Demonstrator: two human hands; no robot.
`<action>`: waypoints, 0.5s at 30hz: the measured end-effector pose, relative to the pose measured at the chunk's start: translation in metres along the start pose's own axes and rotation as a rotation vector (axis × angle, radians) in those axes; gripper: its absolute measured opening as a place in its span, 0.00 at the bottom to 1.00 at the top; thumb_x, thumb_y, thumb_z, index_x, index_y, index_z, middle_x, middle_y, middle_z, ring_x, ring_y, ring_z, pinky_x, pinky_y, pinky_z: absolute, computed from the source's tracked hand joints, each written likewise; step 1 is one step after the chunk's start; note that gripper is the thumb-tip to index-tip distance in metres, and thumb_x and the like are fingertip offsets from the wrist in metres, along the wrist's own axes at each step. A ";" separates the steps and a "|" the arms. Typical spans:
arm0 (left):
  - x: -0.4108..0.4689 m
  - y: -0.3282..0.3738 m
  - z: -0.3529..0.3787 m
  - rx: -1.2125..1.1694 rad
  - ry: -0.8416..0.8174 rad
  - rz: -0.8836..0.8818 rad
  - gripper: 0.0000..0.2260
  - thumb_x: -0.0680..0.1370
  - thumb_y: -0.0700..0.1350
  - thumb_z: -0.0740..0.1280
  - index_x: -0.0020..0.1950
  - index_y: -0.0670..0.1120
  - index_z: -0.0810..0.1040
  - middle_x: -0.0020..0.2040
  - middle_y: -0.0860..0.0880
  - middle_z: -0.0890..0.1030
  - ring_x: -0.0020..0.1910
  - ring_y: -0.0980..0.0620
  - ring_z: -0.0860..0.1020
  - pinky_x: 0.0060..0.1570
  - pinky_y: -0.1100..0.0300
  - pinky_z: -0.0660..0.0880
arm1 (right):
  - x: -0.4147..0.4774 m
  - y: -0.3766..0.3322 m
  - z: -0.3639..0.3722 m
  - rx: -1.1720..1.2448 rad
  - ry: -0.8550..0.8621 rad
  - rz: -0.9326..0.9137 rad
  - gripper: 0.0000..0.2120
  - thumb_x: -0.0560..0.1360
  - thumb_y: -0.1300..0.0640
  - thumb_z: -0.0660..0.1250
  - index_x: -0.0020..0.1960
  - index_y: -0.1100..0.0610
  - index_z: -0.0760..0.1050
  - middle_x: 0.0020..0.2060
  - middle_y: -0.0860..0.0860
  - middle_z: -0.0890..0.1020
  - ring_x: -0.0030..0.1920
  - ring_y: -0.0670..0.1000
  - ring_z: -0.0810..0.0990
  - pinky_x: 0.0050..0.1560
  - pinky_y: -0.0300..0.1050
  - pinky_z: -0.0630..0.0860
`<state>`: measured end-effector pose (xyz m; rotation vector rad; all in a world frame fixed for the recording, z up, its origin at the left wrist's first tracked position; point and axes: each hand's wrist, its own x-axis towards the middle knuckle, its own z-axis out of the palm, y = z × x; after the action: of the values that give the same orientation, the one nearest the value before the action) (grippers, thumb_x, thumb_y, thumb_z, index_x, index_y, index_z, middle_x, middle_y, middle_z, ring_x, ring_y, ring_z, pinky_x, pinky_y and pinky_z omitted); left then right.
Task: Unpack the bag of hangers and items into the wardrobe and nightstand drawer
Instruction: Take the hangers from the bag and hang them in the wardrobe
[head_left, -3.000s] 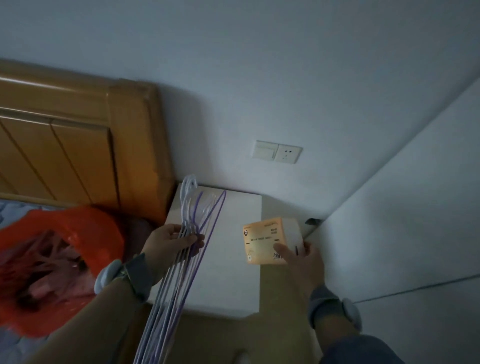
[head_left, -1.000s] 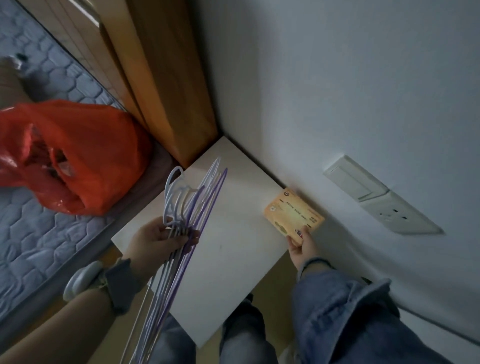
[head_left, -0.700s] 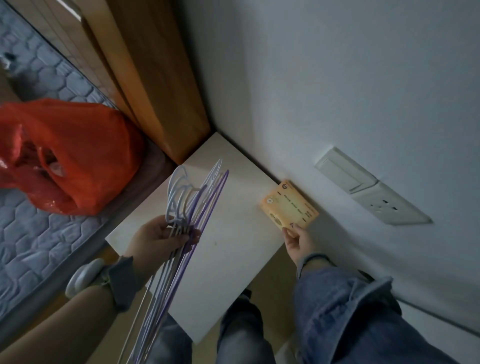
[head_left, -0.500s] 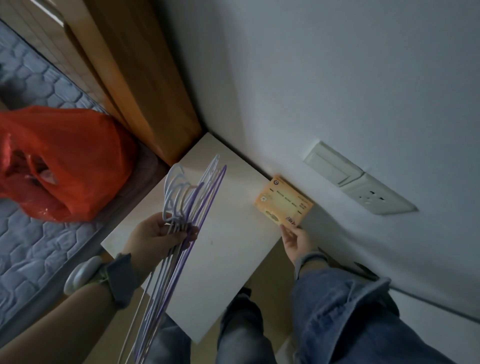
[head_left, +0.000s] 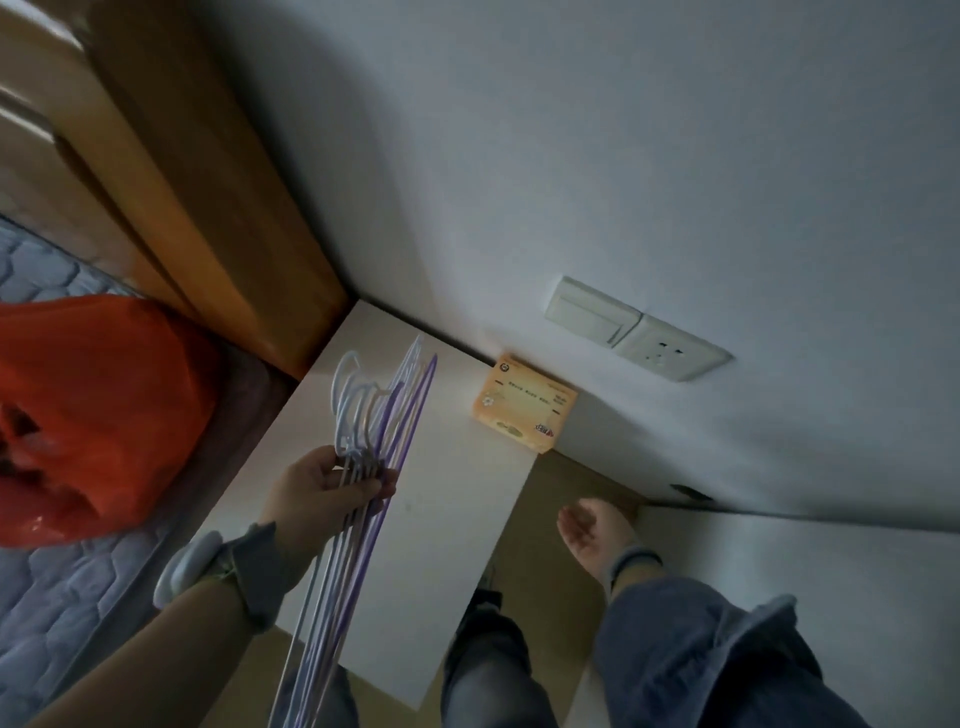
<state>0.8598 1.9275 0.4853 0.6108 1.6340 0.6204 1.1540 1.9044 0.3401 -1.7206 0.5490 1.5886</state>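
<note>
Since half a second ago the right hand (head_left: 592, 530) has let go of the orange box (head_left: 524, 410) and drawn back over the floor, palm up and fingers loosely spread, holding nothing. By size: the quilted mattress (head_left: 47, 597) and wooden headboard (head_left: 208, 234) fill the left side, and the red bag (head_left: 93, 415) lies slumped on the mattress. A white nightstand (head_left: 447, 545) stands between headboard and wall; its drawer front cannot be seen from above. The left hand (head_left: 322, 493) clamps a bundle of purple and white hangers (head_left: 402, 415) just under their hooks, with the long wires trailing down past the wrist. The box lies flat at the back corner of the nightstand top, against the wall below the socket (head_left: 670, 353). Judging by the task, the box belongs in the drawer (it looks only parked on top). The free hand should probably pull the drawer open while the left keeps the hangers pinched tight and lifted clear, so no hook snags the edge or sweeps the box off.
</note>
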 end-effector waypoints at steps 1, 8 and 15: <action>-0.002 -0.001 -0.003 0.003 -0.029 0.003 0.10 0.74 0.30 0.64 0.55 0.33 0.76 0.47 0.37 0.83 0.40 0.48 0.83 0.36 0.62 0.81 | -0.005 0.005 -0.003 0.013 0.007 -0.011 0.07 0.79 0.61 0.59 0.44 0.63 0.72 0.38 0.58 0.75 0.40 0.53 0.77 0.32 0.44 0.81; -0.013 -0.009 -0.039 0.093 -0.228 0.058 0.10 0.75 0.30 0.64 0.56 0.34 0.76 0.48 0.37 0.83 0.45 0.44 0.83 0.39 0.58 0.81 | -0.058 0.069 -0.023 0.283 -0.023 -0.096 0.07 0.78 0.63 0.61 0.43 0.63 0.73 0.37 0.58 0.76 0.38 0.53 0.77 0.26 0.42 0.80; -0.047 -0.001 -0.077 0.248 -0.430 0.130 0.11 0.75 0.32 0.65 0.56 0.37 0.75 0.48 0.40 0.83 0.50 0.42 0.82 0.49 0.51 0.79 | -0.134 0.175 -0.042 0.631 -0.025 -0.147 0.09 0.80 0.61 0.58 0.44 0.64 0.73 0.35 0.59 0.79 0.39 0.55 0.76 0.22 0.43 0.78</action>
<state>0.7897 1.8900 0.5282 0.9666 1.2789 0.3481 1.0350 1.7377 0.4323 -1.2285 0.7905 1.1626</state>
